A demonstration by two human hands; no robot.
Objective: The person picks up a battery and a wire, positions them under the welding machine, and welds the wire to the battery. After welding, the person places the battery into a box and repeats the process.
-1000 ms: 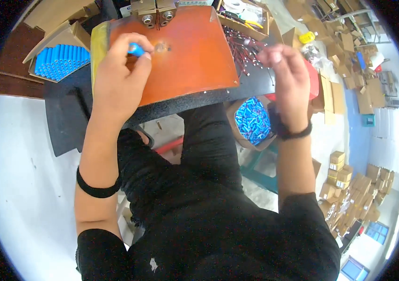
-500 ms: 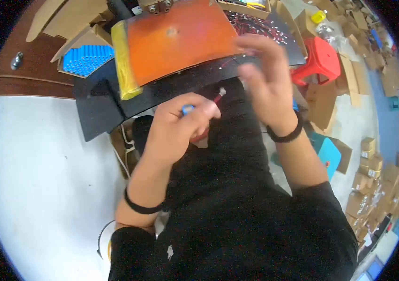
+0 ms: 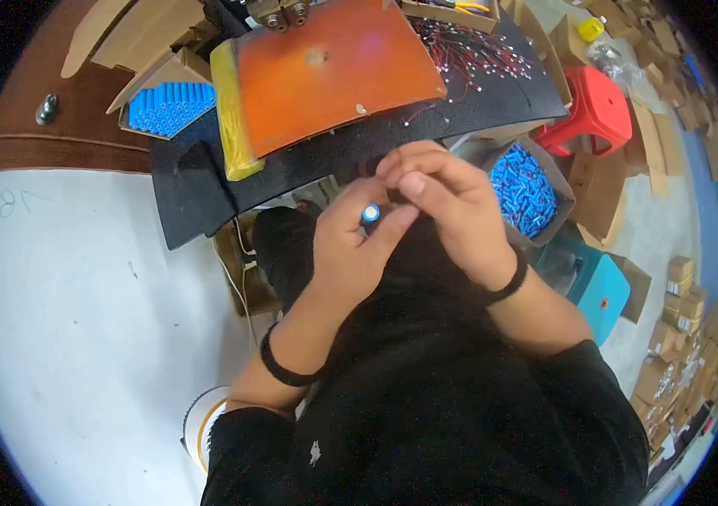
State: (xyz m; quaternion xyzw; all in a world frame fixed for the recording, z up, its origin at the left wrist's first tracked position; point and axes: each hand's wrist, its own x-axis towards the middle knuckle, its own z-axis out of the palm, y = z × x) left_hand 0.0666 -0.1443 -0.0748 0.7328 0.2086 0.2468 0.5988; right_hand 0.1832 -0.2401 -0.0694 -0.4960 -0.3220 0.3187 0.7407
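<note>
Black table beyond, left hand curled round a blue cylinder, right hand half-closed beside it, contents unclear

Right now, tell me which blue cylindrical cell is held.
The single blue cell in the bare left hand, seen end-on; other visible ones sit in the left open cardboard box and right open box.

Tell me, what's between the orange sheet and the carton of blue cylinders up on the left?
In the head view, a yellow strip lies between the orange sheet and the carton of blue cylinders, along the sheet's left edge.
</note>
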